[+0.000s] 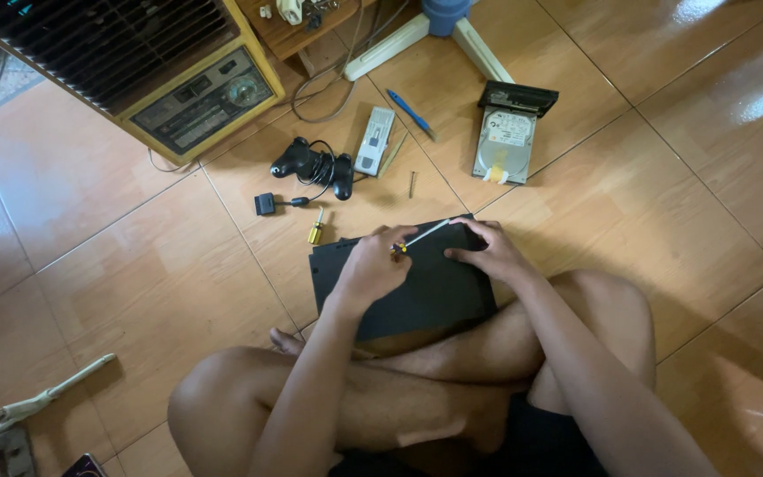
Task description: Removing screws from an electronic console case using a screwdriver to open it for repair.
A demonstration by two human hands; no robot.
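Black flat matte console (426,291) lies on the glossy brown tile floor (134,265), its near edge against the crossed legs. Left hand (373,265) has fingers clamped on a screwdriver (417,238) with a thin metal shaft, laid across the console's far edge. Right hand (487,252) rests flat on the console's far right corner, fingers spread. Farther out: metal hard drive (503,146) with white label and yellow tape tab, black gamepad (311,165), yellow-handled screwdriver (315,230), blue pen (411,112).
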